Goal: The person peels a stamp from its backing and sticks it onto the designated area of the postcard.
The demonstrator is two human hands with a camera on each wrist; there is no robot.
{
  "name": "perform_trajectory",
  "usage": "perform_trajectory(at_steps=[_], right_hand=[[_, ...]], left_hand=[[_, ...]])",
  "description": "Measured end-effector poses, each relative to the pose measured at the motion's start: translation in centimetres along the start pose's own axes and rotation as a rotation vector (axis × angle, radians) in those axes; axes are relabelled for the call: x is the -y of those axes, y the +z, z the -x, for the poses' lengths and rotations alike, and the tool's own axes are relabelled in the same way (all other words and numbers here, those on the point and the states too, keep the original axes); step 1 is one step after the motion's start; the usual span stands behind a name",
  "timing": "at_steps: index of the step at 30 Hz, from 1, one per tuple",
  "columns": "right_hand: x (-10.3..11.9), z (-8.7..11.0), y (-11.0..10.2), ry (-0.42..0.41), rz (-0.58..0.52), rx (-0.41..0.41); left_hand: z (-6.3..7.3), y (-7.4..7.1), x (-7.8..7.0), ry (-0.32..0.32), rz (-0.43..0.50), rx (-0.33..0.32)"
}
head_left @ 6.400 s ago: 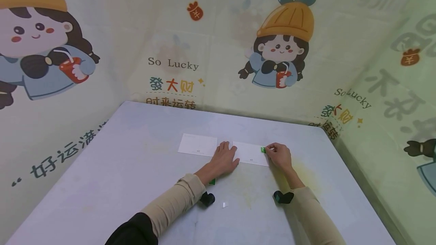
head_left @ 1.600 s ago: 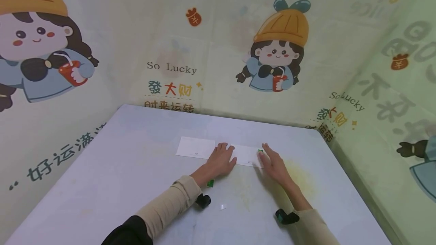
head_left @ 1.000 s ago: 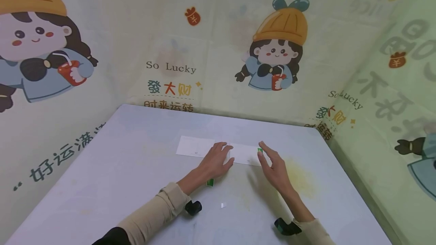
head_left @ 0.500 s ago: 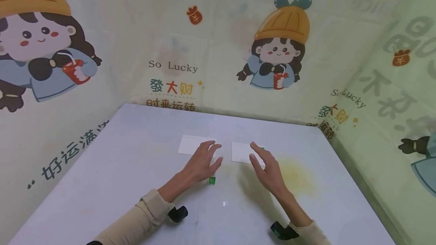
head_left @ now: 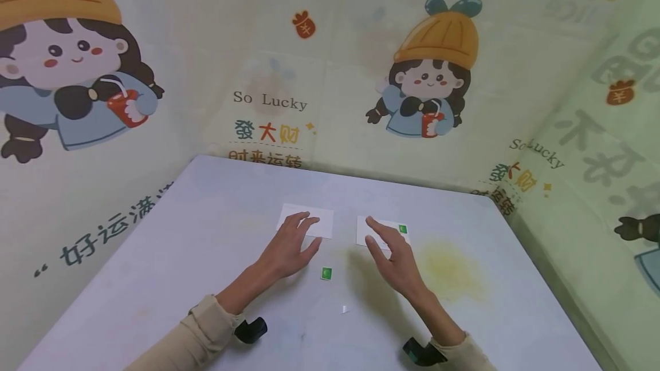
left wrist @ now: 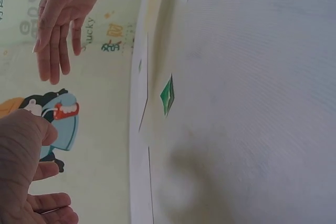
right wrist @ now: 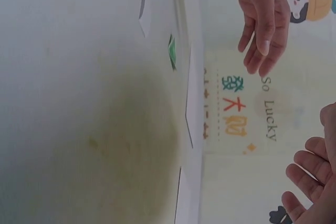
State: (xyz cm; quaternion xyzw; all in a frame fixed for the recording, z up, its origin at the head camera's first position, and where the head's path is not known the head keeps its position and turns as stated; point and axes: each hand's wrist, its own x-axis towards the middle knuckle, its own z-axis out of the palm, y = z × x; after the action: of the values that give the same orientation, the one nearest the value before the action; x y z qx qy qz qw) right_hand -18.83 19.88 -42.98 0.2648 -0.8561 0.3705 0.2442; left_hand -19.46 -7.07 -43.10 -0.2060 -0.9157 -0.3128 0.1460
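The left hand point(head_left: 285, 249) and right hand point(head_left: 397, 260) hover, loosely spread (both unladen), near the white cards point(head_left: 326, 225).

Left hand point(head_left: 282, 251): raised, fingers loosely bent, thumb standing apart from them. Right hand point(head_left: 396, 260): raised, fingers relaxed, index nearly straight, thumb apart. Left forearm point(head_left: 239, 291) and right forearm point(head_left: 440, 319) extend forward, converging; hands well separated.
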Motion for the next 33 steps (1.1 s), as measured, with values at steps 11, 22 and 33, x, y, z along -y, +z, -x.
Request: perform_trajectory(at_steps=[11, 22, 33], right_hand=[[1.6, -0.2, 1.6, -0.009, -0.040, 0.064], [2.7, -0.4, 2.6, 0.044, -0.015, 0.184], [3.2, -0.6, 3.2, 0.085, 0.024, 0.277]], left_hand=[[1.3, -1.2, 1.3, -0.058, -0.019, -0.003], [1.9, -1.7, 3.9, -0.113, -0.047, 0.003], [1.4, -1.5, 5.4, -0.197, -0.058, 0.080]])
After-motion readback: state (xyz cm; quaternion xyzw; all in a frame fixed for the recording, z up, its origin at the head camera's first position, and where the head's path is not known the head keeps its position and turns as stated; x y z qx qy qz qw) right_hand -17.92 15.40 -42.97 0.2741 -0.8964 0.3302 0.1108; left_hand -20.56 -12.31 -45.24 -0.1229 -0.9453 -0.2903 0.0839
